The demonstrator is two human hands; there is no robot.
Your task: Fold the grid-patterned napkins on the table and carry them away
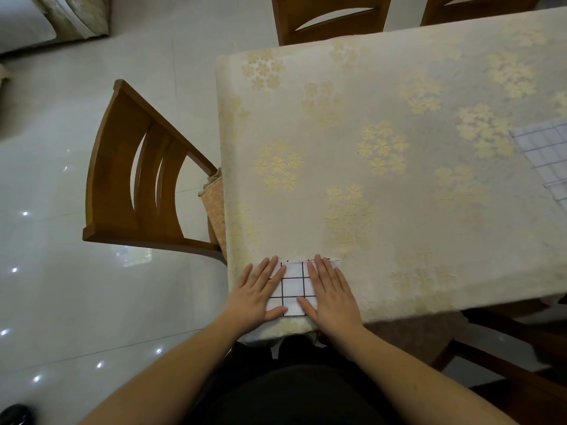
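Folded napkin (293, 286) lies on the counter (399, 194) at its 6 o'clock edge, near the 7 o'clock corner. Left hand (260, 294) flat on the napkin's 9 o'clock side, right hand (329, 294) flat on its 3 o'clock side, napkin's middle showing between them. Second napkin (546, 157) on the counter far out at 3 o'clock, well apart, cut by frame edge. One chair (138, 179) off the counter at 9 o'clock, two chairs (329, 18) behind it at 12 o'clock, another chair (506, 363) at 4 o'clock.

The flat left hand (259, 294) and right hand (329, 294) hide both sides of the small folded white black-gridded napkin (293, 286); another white gridded napkin (544, 154) runs off the right edge.
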